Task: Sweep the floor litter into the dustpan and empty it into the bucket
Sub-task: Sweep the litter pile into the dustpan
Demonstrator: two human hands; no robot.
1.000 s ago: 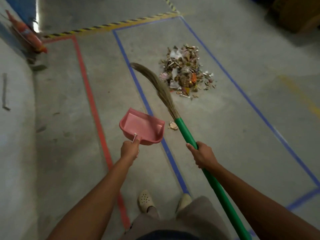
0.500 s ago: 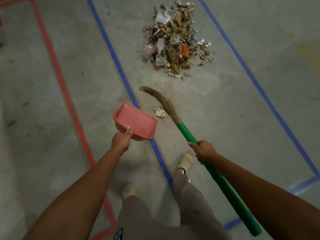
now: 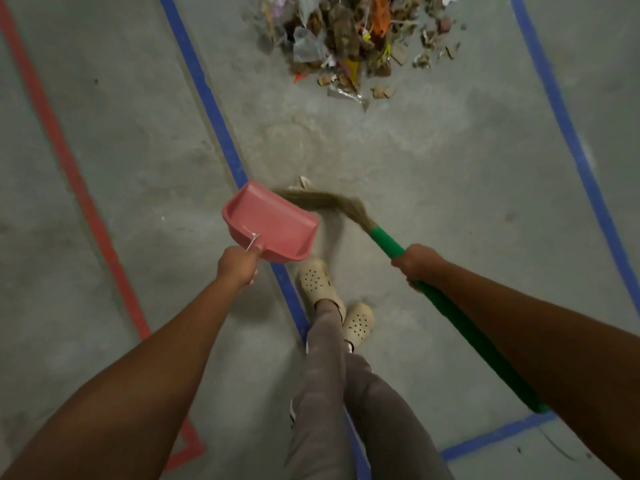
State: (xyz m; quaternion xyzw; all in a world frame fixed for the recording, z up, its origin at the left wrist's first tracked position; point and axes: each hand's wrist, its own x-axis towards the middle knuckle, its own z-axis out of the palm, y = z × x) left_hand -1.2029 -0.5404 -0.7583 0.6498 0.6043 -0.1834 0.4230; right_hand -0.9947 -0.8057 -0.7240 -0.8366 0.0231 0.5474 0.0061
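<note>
From here I see the left hand gripping the handle of a pink plastic dustpan. The right hand holds a green-handled straw broom, whose bristles curve against the pan's open edge. A pale paper scrap lies just beyond the bristles. The heap of mixed litter sits well apart on the grey concrete floor.

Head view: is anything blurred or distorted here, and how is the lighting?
Head view: the broom smears with motion blur at its bristles; the litter pile is soft and cut by the top edge; the dustpan, left hand and right hand read clearly; the wide-angle lens bends the blue tape line; light is dim and even, no glare, faint shadows only.
</note>
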